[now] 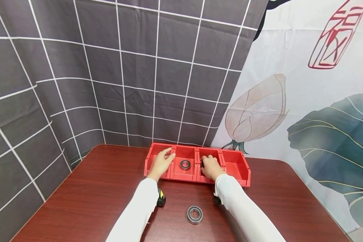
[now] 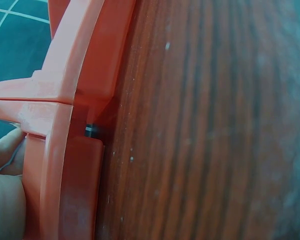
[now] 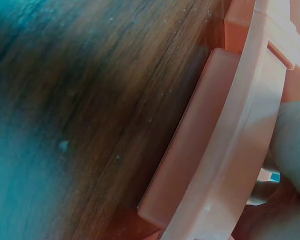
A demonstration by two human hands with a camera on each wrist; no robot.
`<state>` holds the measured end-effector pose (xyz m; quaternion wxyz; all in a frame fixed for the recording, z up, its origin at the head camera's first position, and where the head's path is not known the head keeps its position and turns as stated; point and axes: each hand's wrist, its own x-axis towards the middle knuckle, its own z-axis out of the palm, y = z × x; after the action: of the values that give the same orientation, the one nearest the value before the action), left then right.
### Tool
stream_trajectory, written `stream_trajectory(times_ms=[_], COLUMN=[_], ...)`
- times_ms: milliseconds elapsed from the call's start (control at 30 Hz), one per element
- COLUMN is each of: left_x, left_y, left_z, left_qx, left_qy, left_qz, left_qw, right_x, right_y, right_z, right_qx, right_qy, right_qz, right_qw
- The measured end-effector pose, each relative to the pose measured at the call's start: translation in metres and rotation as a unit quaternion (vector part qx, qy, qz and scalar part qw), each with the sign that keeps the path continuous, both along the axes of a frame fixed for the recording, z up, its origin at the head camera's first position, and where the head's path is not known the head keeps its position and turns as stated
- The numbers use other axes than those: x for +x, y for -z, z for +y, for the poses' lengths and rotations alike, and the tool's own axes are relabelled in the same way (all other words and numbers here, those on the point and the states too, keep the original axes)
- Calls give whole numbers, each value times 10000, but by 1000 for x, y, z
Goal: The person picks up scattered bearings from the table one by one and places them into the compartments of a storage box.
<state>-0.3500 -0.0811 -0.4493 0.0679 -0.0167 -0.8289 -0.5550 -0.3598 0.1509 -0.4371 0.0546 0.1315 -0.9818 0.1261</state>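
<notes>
A red parts bin (image 1: 184,178) with several side-by-side compartments stands at the back of the table. In the head view my left hand (image 1: 161,164) is over the leftmost compartment, thumb and fingers apart with nothing between them. A ball bearing (image 1: 185,164) lies flat in the second compartment. My right hand (image 1: 211,167) reaches into the third compartment, fingers bent around a dark bearing (image 1: 202,164) that they mostly hide. Another ball bearing (image 1: 195,215) lies on the table between my forearms. Both wrist views show the bin's front walls, with only parts of the left hand (image 2: 7,175) and right hand (image 3: 290,170).
The reddish-brown wooden table (image 1: 103,188) extends on both sides of the bin. Behind it hang a grey gridded cloth (image 1: 139,74) and a white cloth with a lotus print (image 1: 257,114). The rightmost compartment (image 1: 236,166) shows a bare red floor.
</notes>
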Motion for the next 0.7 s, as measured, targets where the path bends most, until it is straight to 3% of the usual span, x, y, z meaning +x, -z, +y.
stream_trajectory(times_ms=[700], left_x=[-1], left_y=[0], left_z=[0], left_qx=[-37], left_qy=[-21], left_qz=[15], left_qw=[10000], right_x=[-3], right_y=[2], right_z=[-2], right_qx=[64], right_qy=[244], right_qz=[-405], right_qw=[9989])
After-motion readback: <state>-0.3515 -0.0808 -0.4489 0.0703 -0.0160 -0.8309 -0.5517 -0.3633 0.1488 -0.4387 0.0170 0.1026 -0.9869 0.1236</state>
